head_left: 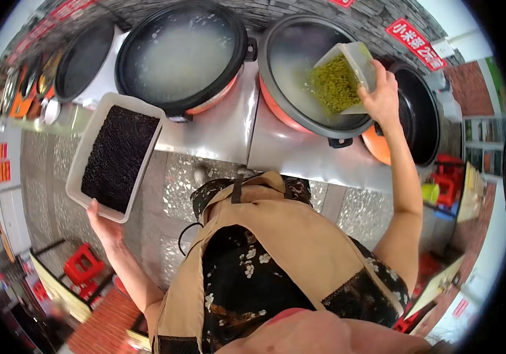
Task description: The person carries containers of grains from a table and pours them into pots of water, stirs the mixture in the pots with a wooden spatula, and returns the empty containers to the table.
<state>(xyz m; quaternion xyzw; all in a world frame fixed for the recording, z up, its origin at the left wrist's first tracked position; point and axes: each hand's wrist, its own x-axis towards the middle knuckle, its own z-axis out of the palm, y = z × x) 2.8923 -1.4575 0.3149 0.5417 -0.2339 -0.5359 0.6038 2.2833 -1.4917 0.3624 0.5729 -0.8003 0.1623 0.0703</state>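
L hand (105, 225) pinching tub (103, 112) w/ black grains (120, 156) beyond fingertips; R hand (378, 94) clamped on 2nd tub (359, 62), tilted, w/ green grains (335, 85), pot (264, 62) below.

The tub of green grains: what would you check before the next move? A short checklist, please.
1. Right hand grips the tub of green grains: ok.
2. Tub tipped over the pot: ok.
3. Green grains all out: not ok, many show at its mouth.
4. Left hand grips the tub of black grains: ok.
5. Black grains contained: ok.
6. Pot hot: cannot tell.
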